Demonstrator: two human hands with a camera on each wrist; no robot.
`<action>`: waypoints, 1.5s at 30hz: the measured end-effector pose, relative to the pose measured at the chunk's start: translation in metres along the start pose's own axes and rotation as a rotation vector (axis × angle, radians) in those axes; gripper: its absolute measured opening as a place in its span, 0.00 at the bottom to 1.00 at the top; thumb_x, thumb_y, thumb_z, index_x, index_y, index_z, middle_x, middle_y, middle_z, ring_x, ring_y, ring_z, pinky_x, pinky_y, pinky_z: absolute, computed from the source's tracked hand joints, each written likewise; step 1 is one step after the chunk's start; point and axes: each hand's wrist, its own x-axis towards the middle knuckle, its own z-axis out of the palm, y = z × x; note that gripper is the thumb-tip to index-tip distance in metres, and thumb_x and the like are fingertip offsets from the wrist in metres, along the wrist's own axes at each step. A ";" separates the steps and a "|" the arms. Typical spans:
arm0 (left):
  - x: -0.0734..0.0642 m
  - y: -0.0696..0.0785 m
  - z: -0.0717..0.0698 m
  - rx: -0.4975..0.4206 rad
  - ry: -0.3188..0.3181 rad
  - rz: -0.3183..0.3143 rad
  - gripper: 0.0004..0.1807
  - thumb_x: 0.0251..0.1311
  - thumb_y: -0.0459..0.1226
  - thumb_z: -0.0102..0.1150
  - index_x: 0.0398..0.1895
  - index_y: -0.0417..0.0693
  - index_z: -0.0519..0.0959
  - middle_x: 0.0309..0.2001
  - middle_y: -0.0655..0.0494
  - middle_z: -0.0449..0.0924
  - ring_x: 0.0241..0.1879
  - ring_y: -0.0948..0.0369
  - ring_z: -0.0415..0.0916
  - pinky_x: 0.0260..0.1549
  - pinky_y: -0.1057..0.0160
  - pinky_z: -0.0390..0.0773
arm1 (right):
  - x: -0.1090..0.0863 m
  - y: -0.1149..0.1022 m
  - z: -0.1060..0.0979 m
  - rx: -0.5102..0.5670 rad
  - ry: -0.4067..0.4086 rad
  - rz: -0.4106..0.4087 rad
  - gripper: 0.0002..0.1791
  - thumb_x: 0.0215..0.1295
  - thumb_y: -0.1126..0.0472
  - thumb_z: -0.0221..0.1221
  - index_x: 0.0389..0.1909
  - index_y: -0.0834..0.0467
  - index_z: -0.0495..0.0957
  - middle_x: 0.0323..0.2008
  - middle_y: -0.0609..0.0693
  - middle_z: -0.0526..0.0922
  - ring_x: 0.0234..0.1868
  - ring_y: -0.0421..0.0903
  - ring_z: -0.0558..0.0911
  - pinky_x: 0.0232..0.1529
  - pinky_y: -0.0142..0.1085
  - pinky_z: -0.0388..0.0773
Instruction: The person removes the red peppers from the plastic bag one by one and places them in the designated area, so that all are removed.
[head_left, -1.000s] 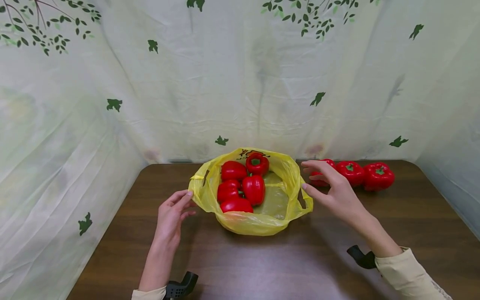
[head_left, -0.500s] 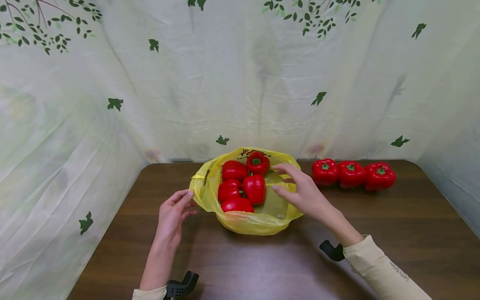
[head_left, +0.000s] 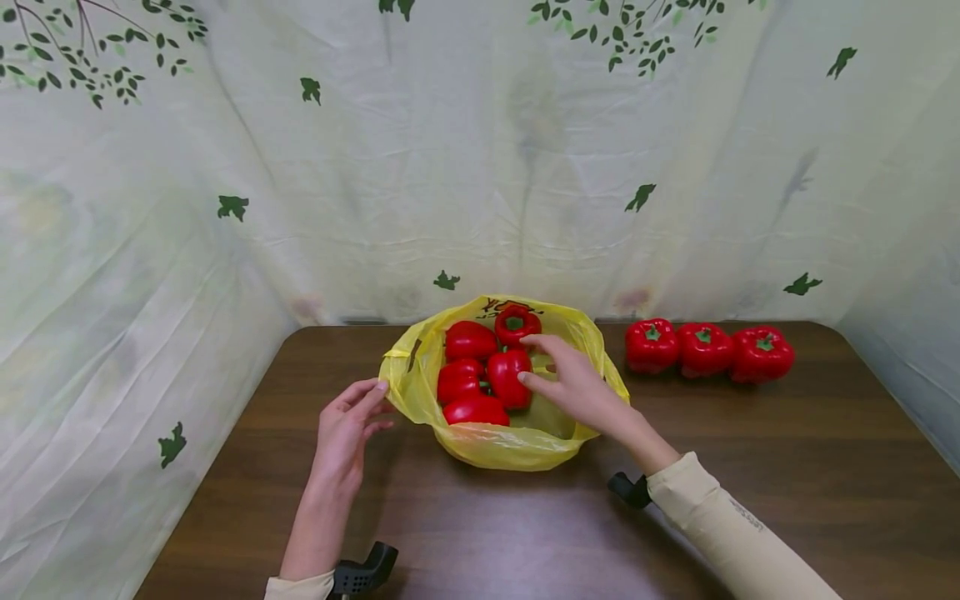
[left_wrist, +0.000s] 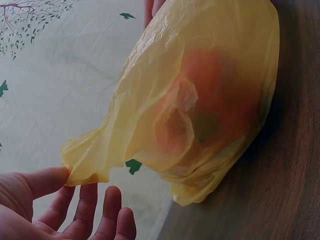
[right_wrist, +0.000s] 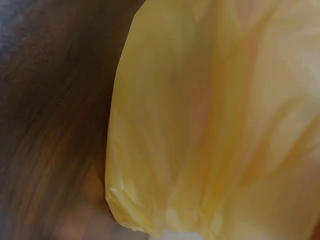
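Note:
A yellow plastic bag (head_left: 495,450) stands with its mouth wide, several red bell peppers (head_left: 470,341) lying in its left half. My left hand (head_left: 348,425) pinches the bag's left handle between thumb and forefinger; in the left wrist view the thumb (left_wrist: 49,181) presses on that yellow corner. Over the bag's mouth, my right hand (head_left: 573,387) reaches in from the right with thumb and fingers spread. Its tips are at the right side of one bell pepper (head_left: 507,379); whether they touch it I cannot tell. In the right wrist view the yellow film hides this hand.
Three more red bell peppers (head_left: 705,350) stand in a row on the brown wooden table (head_left: 750,442), right of the bag near the back edge. A pale curtain (head_left: 450,167) with a leaf print hangs behind.
My right hand has moved left, from the bag's right handle to over its mouth beside the peppers. The left hand keeps its place. The peppers have not visibly moved.

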 end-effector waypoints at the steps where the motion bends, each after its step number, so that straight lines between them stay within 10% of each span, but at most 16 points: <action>1: 0.000 0.000 0.000 -0.001 -0.001 0.002 0.15 0.63 0.46 0.65 0.45 0.45 0.81 0.41 0.56 0.81 0.43 0.54 0.79 0.42 0.61 0.80 | 0.002 0.001 0.001 -0.011 -0.003 0.008 0.30 0.65 0.58 0.64 0.66 0.61 0.68 0.62 0.57 0.73 0.59 0.55 0.74 0.57 0.52 0.74; 24: 0.002 -0.002 0.000 -0.032 0.020 0.038 0.06 0.64 0.41 0.65 0.36 0.49 0.82 0.35 0.57 0.82 0.36 0.56 0.81 0.36 0.61 0.81 | 0.022 0.023 0.018 -0.040 -0.140 0.214 0.38 0.64 0.49 0.65 0.69 0.60 0.63 0.58 0.57 0.76 0.55 0.53 0.77 0.55 0.47 0.76; 45: 0.001 -0.002 0.000 -0.031 0.010 0.035 0.08 0.63 0.42 0.66 0.37 0.48 0.82 0.36 0.57 0.82 0.36 0.57 0.81 0.37 0.61 0.81 | 0.015 0.008 0.019 -0.039 -0.055 0.163 0.30 0.55 0.60 0.71 0.55 0.54 0.66 0.46 0.50 0.75 0.42 0.46 0.77 0.40 0.38 0.79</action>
